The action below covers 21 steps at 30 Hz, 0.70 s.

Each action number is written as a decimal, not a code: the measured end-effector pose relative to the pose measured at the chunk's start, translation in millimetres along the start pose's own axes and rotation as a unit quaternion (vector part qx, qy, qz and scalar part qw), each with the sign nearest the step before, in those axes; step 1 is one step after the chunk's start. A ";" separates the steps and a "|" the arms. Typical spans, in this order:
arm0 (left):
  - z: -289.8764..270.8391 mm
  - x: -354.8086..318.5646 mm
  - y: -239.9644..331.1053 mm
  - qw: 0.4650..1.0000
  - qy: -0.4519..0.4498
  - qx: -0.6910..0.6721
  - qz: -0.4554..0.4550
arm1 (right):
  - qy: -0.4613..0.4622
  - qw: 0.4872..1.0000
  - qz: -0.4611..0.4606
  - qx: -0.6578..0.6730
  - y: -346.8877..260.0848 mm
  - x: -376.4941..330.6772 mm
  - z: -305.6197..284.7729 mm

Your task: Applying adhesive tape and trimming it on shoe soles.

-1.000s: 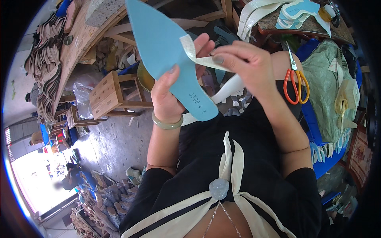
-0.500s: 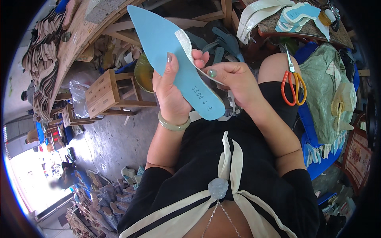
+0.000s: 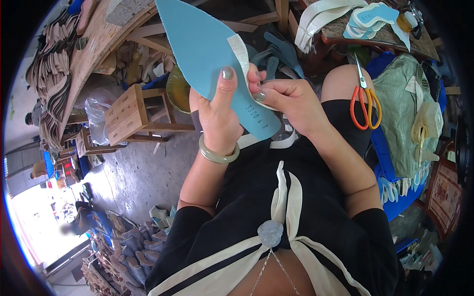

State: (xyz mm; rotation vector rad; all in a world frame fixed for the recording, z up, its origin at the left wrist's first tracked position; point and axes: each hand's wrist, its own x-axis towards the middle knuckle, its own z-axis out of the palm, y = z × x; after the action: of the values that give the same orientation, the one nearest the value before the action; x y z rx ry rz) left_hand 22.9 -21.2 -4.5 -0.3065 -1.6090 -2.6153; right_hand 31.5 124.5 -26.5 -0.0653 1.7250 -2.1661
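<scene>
A light blue pointed shoe insole [image 3: 197,47] is held up in front of me, its tip toward the upper left. My left hand [image 3: 219,116] is closed around its middle, thumb flat on the blue face and fingertips showing past the right edge. Along that edge runs a narrow white strip [image 3: 240,52], its upper end lying over the blue face. Lower on the same edge, my right hand [image 3: 291,101] pinches the strip between thumb and fingers. Scissors [image 3: 364,93] with red and orange handles rest on my right thigh, blades pointing away.
A wooden stool [image 3: 127,114] stands to the left, by a workbench [image 3: 106,37] with stacked shoe parts. At the upper right, a small table [image 3: 340,37] bears white strips and blue-and-white insole pieces [image 3: 368,19]. A green sack [image 3: 395,113] lies to the right; grey shoe forms [image 3: 131,251] crowd the lower left.
The insole has shifted slightly up and away. My left thumb now sits higher and more to the right against it. My right fingers have moved a little left, still pinching the strip at the edge.
</scene>
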 end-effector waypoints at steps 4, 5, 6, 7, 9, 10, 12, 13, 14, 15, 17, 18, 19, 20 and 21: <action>6.2 -5.4 -7.0 0.996 -0.019 -0.073 -0.037 | 0.033 0.952 -0.229 -0.201 -0.1 -0.2 1.3; -1.5 -6.0 -10.2 0.991 -0.050 -0.109 -0.056 | 0.020 0.943 -0.247 -0.223 -0.9 -0.1 -1.5; 0.6 -4.6 -7.7 0.983 -0.080 -0.146 -0.076 | 0.007 0.933 -0.263 -0.245 -1.2 -0.6 -5.8; 5.8 -5.4 -5.9 0.983 -0.081 -0.147 -0.078 | -0.011 0.913 -0.275 -0.302 -7.6 1.6 -14.5; 19.9 -7.1 0.5 0.988 0.033 -0.071 -0.132 | -0.022 0.942 -0.231 -0.241 -11.7 8.7 -19.0; 21.2 -6.8 -0.8 0.988 0.031 -0.072 -0.133 | -0.034 0.966 -0.187 -0.177 -15.3 10.1 -18.4; 22.4 -5.3 -3.4 0.993 -0.003 -0.066 -0.094 | -0.030 0.994 -0.087 -0.066 -20.7 10.2 -15.0; 13.6 -2.6 -5.3 0.988 -0.056 -0.106 -0.093 | -0.011 0.992 -0.103 -0.067 -19.0 10.6 -13.0; 12.6 -3.4 -5.4 0.988 -0.057 -0.106 -0.093 | 0.007 0.991 -0.119 -0.067 -17.5 10.8 -12.1; 13.2 -4.7 -3.7 0.990 -0.035 -0.087 -0.109 | -0.006 0.991 -0.125 -0.042 -15.6 11.5 -11.9; 8.5 -4.0 -1.8 0.990 -0.012 -0.067 -0.125 | -0.056 0.994 -0.086 -0.046 -24.6 13.4 -24.7; 2.2 -1.3 -0.3 0.983 -0.057 -0.042 -0.171 | -0.102 0.992 -0.049 -0.052 -29.1 13.8 -32.7; -3.1 1.4 1.2 0.971 -0.102 -0.017 -0.216 | -0.103 0.994 -0.031 -0.035 -30.1 16.5 -38.1; -6.3 4.1 3.0 0.970 -0.103 -0.018 -0.219 | -0.101 0.994 -0.029 -0.035 -27.7 16.8 -37.9; -8.8 8.6 5.2 0.960 -0.142 -0.010 -0.242 | -0.075 0.996 -0.038 -0.034 -25.4 19.9 -36.0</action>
State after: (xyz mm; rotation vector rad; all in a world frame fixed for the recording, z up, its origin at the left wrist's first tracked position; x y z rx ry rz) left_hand 14.0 -30.9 -2.1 -0.3397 -1.9629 -3.0646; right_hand -2.9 156.5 -15.1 -0.3080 1.7347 -2.0971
